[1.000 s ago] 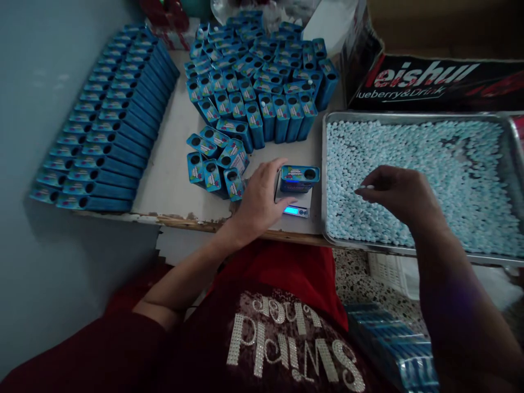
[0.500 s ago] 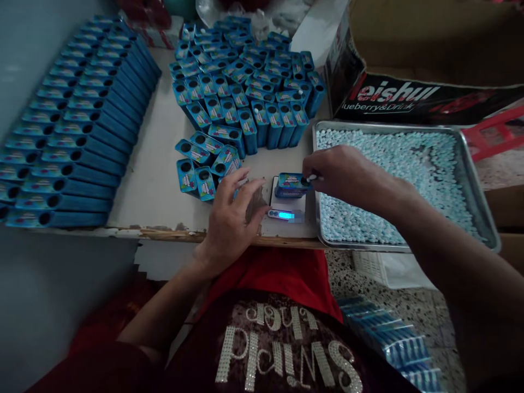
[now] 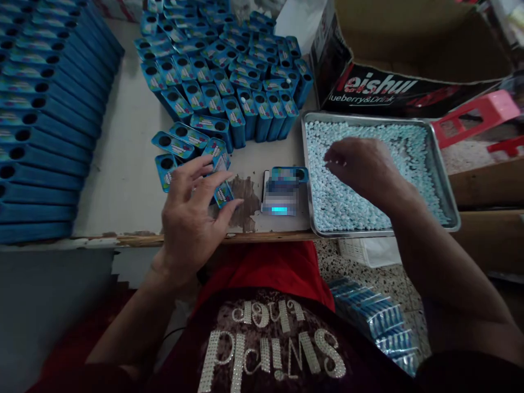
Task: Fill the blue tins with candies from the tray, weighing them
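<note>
My right hand [image 3: 364, 166] is closed above the left part of a metal tray [image 3: 452, 202] full of small pale blue-white candies [image 3: 352, 204]. A few white candies show at its pinched fingertips. My left hand [image 3: 196, 213] has its fingers spread and curved, with nothing in them, over a small group of blue boxes [image 3: 174, 143] with round holes in their tops. Between my hands, a small digital scale [image 3: 279, 209] with a lit blue display lies near the table edge. One blue box [image 3: 301, 174] stands on the scale, partly blurred out.
Many more blue boxes [image 3: 213, 98] stand crowded at the back. Long rows of them [image 3: 49, 136] fill the left side. Behind the tray is an open black cardboard carton [image 3: 368, 90]. A red plastic piece [image 3: 470, 117] sits right of it. Wrapped blue packs [image 3: 372, 316] lie on the floor.
My right hand has moved right, from the hole of the box on the scale to above the tray. My left hand has shifted left, away from the scale. The view has shifted too.
</note>
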Tool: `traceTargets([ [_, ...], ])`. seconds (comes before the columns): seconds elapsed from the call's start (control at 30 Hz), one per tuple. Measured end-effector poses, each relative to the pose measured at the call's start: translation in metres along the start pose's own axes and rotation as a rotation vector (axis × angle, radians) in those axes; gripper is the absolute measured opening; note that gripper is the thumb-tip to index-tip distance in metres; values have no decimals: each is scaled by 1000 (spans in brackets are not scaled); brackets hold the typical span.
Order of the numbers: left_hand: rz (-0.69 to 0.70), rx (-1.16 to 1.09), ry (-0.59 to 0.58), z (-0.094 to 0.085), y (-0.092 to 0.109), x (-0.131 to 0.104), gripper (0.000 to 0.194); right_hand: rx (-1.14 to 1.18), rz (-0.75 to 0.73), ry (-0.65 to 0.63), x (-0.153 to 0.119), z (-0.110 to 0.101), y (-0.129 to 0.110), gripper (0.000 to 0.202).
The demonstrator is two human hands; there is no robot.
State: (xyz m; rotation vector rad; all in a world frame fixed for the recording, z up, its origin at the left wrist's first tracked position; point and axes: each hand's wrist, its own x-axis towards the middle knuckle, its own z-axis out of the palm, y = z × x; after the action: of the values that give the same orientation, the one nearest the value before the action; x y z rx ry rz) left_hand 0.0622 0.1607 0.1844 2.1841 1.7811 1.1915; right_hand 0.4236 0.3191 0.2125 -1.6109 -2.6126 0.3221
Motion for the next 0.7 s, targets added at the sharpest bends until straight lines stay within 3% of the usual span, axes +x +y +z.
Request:
traceTargets([
  [0.1,38,48,4,1,-1,-4,33,-135,59,-215,-41,16,31,47],
  [0.17,54,63,-31,6,1,-4,31,-167,32,-282,-62,31,41,59],
  [0.27,69,41,-94,16,11,-1,29,-170,-23,-272,-74,55,50,43],
  [0.37,84,38,-120,20,24,5,29,-115,-34,-219,-68,69,64,24],
  [0.5,71,95,-98,12,29,7,27,141,47,-95,-57,60,78,19],
  [0.7,25,190,-142,5,19,4,26,538,252,-253,-50,41,60,19],
])
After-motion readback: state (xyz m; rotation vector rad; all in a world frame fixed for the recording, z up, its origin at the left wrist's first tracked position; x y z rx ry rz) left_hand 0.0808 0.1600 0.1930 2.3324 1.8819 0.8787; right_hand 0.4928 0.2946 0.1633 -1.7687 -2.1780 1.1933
